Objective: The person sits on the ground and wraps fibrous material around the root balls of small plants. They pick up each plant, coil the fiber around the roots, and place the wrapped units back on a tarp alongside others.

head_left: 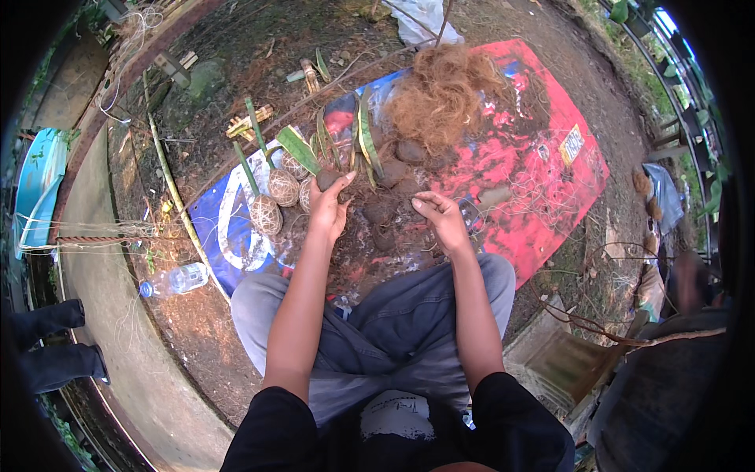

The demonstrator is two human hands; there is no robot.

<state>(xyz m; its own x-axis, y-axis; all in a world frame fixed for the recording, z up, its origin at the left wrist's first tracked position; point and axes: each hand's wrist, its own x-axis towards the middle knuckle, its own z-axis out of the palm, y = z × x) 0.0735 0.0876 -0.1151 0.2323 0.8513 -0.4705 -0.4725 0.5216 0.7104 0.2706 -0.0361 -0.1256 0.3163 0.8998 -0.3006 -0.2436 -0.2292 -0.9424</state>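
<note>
My left hand (330, 203) is closed around a dark soil ball (331, 179) with a variegated snake plant leaf (298, 148) rising from it. To its left lie several string-wrapped balls (266, 214) with green stems or leaves. My right hand (439, 215) is raised over the mat, thumb and forefinger near each other; whether they pinch a thin thread cannot be told. Dark soil balls (383, 209) lie between the hands. Loose snake plant leaves (367, 135) lie beyond them, beside a heap of brown coconut fibre (439, 97).
A dirty red and blue banner sheet (548, 194) lies before me, with tangled string (540, 203) at its right. A plastic bottle (175, 279) lies left by a concrete kerb (118, 312). Another person's legs (59, 348) are at far left. Bare branches (637, 340) reach in from the right.
</note>
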